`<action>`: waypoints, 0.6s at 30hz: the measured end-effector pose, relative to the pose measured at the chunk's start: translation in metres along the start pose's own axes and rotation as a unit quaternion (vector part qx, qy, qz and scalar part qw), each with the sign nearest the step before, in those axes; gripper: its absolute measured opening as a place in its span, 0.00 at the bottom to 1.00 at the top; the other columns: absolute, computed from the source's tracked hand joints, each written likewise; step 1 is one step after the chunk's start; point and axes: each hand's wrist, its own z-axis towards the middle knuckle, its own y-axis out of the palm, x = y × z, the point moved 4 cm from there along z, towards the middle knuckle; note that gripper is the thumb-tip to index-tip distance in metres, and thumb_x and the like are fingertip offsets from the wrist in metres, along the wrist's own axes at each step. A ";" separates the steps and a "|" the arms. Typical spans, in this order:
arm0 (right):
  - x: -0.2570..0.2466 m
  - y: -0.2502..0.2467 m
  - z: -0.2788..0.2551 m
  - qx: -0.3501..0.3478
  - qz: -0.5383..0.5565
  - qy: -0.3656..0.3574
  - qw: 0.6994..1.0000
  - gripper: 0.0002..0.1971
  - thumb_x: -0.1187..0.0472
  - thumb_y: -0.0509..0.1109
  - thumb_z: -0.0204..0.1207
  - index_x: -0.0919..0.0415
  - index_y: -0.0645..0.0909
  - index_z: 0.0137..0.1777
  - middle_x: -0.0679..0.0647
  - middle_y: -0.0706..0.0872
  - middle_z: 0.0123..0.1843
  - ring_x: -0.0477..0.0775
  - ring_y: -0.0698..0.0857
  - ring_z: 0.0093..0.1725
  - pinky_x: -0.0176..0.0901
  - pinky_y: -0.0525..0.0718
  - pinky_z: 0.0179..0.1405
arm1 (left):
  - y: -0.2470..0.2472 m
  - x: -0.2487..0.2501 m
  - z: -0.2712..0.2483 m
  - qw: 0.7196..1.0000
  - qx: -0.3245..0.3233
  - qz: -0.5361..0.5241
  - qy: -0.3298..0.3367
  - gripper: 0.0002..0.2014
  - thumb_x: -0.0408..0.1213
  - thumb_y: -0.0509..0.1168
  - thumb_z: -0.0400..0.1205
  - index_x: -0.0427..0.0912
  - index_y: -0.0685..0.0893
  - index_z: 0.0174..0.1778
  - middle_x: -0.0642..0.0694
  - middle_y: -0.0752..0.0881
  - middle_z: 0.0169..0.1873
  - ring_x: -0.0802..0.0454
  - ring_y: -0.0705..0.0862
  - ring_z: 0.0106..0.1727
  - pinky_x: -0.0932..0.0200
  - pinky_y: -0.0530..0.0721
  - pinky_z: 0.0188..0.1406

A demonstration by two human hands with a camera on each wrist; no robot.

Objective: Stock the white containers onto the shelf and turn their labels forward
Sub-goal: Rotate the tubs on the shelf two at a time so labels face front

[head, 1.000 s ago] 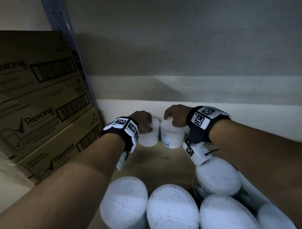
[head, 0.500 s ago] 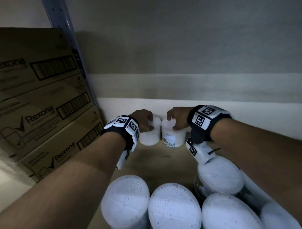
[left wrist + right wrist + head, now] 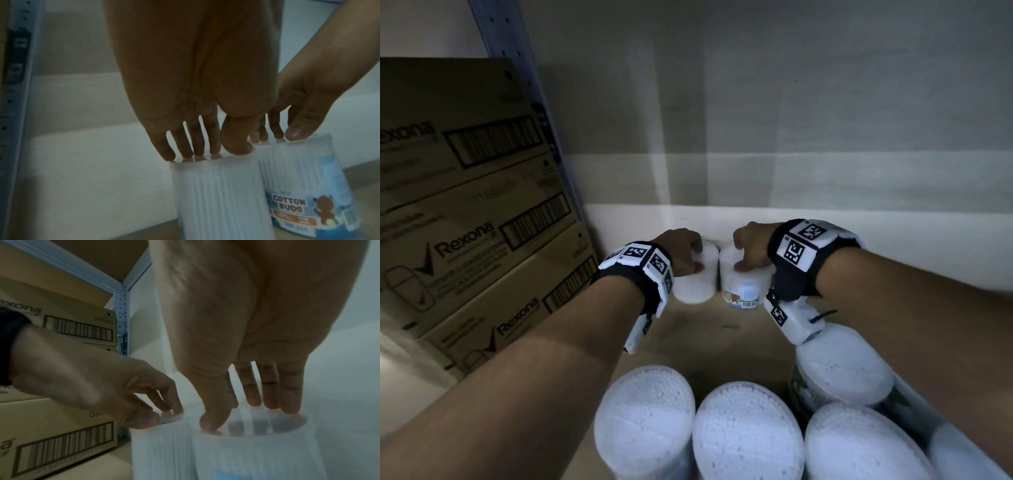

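Observation:
Two white cotton-bud containers stand side by side at the back of the shelf board [image 3: 722,329]. My left hand [image 3: 693,253] grips the lid of the left container [image 3: 693,286] from above, fingertips on its rim [image 3: 218,194]. My right hand [image 3: 743,251] grips the lid of the right container [image 3: 744,291] the same way [image 3: 257,451]. The right container's blue "COTTON BUDS" label [image 3: 296,209] shows toward me; the left container shows only plain white ribbing. Each wrist view shows the other hand too: my right hand [image 3: 298,123] and my left hand [image 3: 144,404].
Stacked Rexona cardboard boxes [image 3: 465,219] fill the left side beyond a perforated steel upright [image 3: 517,68]. Several more white containers [image 3: 746,435] stand at the front under my forearms. The pale wall [image 3: 825,226] is just behind the two held containers.
Both hands and their containers have shifted slightly back toward the wall. The right container's label has come round to face more to the front.

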 end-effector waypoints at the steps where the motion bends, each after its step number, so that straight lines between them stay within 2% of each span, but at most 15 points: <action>1: -0.001 -0.001 0.001 0.000 -0.012 -0.003 1.000 0.28 0.45 0.70 0.74 0.64 0.76 0.68 0.60 0.83 0.64 0.62 0.85 0.60 0.54 0.84 0.61 | 0.000 0.000 0.000 1.000 0.000 0.000 0.000 0.22 0.43 0.67 0.80 0.43 0.76 0.70 0.44 0.75 0.72 0.45 0.76 0.71 0.55 0.74 0.68; 3: 0.000 -0.001 0.002 0.005 -0.050 -0.007 0.999 0.28 0.45 0.74 0.69 0.58 0.76 0.67 0.57 0.83 0.63 0.60 0.85 0.58 0.54 0.85 0.59 | 0.000 0.000 0.000 1.000 -0.001 0.002 0.001 0.22 0.43 0.68 0.80 0.43 0.76 0.70 0.44 0.76 0.71 0.45 0.76 0.70 0.55 0.74 0.67; 4: 0.002 -0.002 0.003 0.007 -0.065 -0.009 0.998 0.30 0.46 0.76 0.66 0.54 0.75 0.66 0.53 0.81 0.65 0.58 0.84 0.59 0.48 0.85 0.58 | 0.000 0.001 0.000 1.000 -0.001 0.003 0.001 0.22 0.43 0.68 0.80 0.43 0.76 0.70 0.44 0.76 0.71 0.45 0.76 0.70 0.55 0.74 0.67; 6: 0.004 -0.003 -0.001 -0.007 -0.076 -0.019 0.997 0.31 0.52 0.80 0.63 0.49 0.75 0.68 0.46 0.77 0.69 0.52 0.81 0.65 0.25 0.77 0.51 | 0.000 0.001 0.000 1.000 0.000 0.003 0.001 0.22 0.43 0.67 0.80 0.43 0.76 0.70 0.44 0.75 0.71 0.45 0.76 0.70 0.55 0.74 0.67; 7: 0.006 -0.003 -0.001 -0.015 -0.066 -0.021 0.997 0.31 0.57 0.80 0.65 0.50 0.75 0.69 0.45 0.76 0.70 0.50 0.79 0.68 0.19 0.72 0.46 | 0.000 0.001 0.000 1.000 0.000 0.003 0.001 0.22 0.43 0.67 0.80 0.43 0.76 0.70 0.44 0.75 0.71 0.45 0.76 0.71 0.55 0.74 0.68; 9: 0.009 -0.004 -0.002 -0.023 -0.041 -0.010 0.999 0.31 0.63 0.78 0.68 0.53 0.75 0.72 0.48 0.76 0.71 0.51 0.78 0.70 0.27 0.71 0.49 | 0.000 0.002 0.000 1.000 0.001 0.003 0.002 0.22 0.43 0.67 0.80 0.43 0.75 0.70 0.44 0.75 0.72 0.45 0.76 0.71 0.55 0.73 0.68; 10: 0.008 -0.003 -0.001 -0.020 -0.036 -0.008 0.999 0.31 0.62 0.77 0.69 0.53 0.74 0.72 0.49 0.77 0.71 0.53 0.79 0.69 0.33 0.74 0.53 | 0.000 0.002 0.000 1.000 0.001 0.002 0.002 0.22 0.43 0.67 0.80 0.43 0.75 0.70 0.44 0.75 0.72 0.45 0.75 0.71 0.56 0.73 0.67; 12: 0.006 -0.004 0.000 -0.006 -0.031 -0.002 1.000 0.30 0.52 0.76 0.69 0.56 0.74 0.71 0.53 0.79 0.70 0.57 0.80 0.66 0.43 0.80 0.62 | 0.000 0.002 -0.001 1.000 0.001 0.001 0.003 0.22 0.43 0.67 0.81 0.43 0.75 0.70 0.44 0.75 0.72 0.45 0.75 0.71 0.56 0.73 0.67; 14: 0.004 -0.002 0.002 -0.008 -0.018 0.002 1.000 0.30 0.47 0.73 0.72 0.63 0.77 0.69 0.59 0.82 0.67 0.61 0.83 0.64 0.54 0.82 0.65 | 0.000 0.002 -0.001 1.000 0.002 0.000 0.004 0.22 0.43 0.67 0.81 0.43 0.76 0.70 0.44 0.75 0.71 0.45 0.75 0.71 0.56 0.73 0.67; 18: -0.002 -0.005 -0.002 0.009 -0.014 0.007 1.000 0.30 0.43 0.71 0.73 0.66 0.79 0.67 0.61 0.85 0.64 0.62 0.85 0.62 0.55 0.83 0.64 | 0.001 0.001 0.000 1.000 -0.001 -0.002 0.003 0.21 0.43 0.67 0.81 0.43 0.76 0.70 0.45 0.75 0.71 0.45 0.76 0.70 0.56 0.74 0.65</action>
